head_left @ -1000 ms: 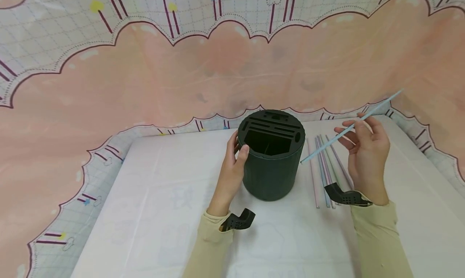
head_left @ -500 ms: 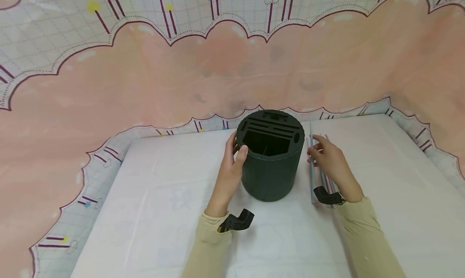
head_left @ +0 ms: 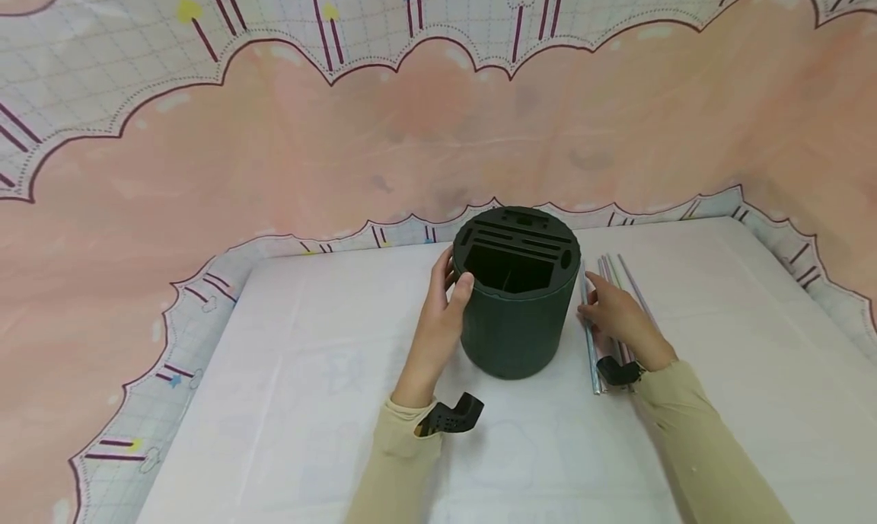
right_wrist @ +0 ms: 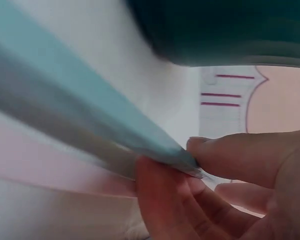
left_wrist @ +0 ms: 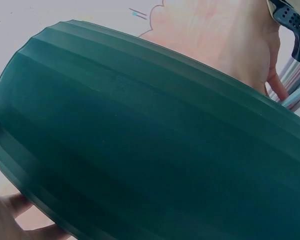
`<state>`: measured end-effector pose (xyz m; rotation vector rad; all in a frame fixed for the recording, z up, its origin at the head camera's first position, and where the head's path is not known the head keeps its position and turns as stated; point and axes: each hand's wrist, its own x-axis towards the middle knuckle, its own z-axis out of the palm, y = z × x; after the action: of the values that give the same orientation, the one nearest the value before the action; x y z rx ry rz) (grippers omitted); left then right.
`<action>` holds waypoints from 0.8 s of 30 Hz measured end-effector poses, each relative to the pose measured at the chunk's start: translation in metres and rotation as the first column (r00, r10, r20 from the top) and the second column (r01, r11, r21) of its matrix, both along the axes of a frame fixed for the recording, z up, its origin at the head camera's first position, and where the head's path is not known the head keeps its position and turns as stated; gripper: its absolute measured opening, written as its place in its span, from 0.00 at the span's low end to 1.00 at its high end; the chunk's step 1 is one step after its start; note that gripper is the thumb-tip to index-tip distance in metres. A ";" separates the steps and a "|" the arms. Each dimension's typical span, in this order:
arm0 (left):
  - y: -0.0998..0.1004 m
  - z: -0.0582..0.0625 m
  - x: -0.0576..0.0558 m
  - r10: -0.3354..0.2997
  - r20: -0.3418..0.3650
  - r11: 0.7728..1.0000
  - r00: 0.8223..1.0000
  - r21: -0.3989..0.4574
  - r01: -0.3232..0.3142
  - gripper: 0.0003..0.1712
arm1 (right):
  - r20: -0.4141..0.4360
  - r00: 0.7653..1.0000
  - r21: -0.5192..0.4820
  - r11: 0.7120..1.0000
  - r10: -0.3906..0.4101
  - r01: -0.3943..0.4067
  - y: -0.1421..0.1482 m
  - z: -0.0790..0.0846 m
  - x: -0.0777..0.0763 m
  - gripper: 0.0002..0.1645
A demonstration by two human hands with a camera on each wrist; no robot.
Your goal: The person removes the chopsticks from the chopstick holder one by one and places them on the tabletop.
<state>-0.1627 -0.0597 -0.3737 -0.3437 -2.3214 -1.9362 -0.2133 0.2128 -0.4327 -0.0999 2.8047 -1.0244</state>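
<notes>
A dark green round holder (head_left: 514,333) with slots and a large rectangular opening in its top stands upright on the table. My left hand (head_left: 438,318) grips its left side, the thumb by the rim. Right of the holder, my right hand (head_left: 620,318) is low over the tabletop. Its thumb (right_wrist: 235,155) and forefinger pinch a thin light-blue stick (right_wrist: 105,92), shaped like a chopstick, which lies roughly lengthwise beside the holder. Several similar pastel sticks (head_left: 637,286) lie under and beyond this hand, partly hidden by it. The green wall fills most of the left wrist view.
A white-covered table (head_left: 308,387) extends left, right and in front of the holder. Behind it hangs a patterned pink and white cloth (head_left: 384,143). Black camera mounts sit on both wrists.
My right hand has come down and left from above the sticks. The light-blue stick, earlier held slanting in the air, now lies low near the holder. Left hand and holder stay put.
</notes>
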 end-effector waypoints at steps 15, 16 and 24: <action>0.006 -0.002 -0.002 -0.003 -0.029 1.000 1.000 -0.004 0.003 0.30 | -0.048 0.999 0.234 0.972 -0.014 0.025 0.000 0.000 -0.007 0.22; 0.006 -0.002 -0.002 -0.003 -0.031 1.000 1.000 -0.005 0.003 0.30 | -0.050 0.999 0.253 0.967 -0.012 0.024 -0.001 0.000 -0.008 0.21; 0.007 -0.004 -0.004 -0.008 -0.037 1.000 0.999 -0.024 0.007 0.31 | -0.067 0.998 0.357 0.934 0.000 0.024 -0.005 -0.003 -0.013 0.09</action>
<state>-0.1666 -0.0529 -0.3778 -0.3872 -2.3254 -1.8904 -0.2259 0.2079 -0.4354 -0.0734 3.0013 -0.5030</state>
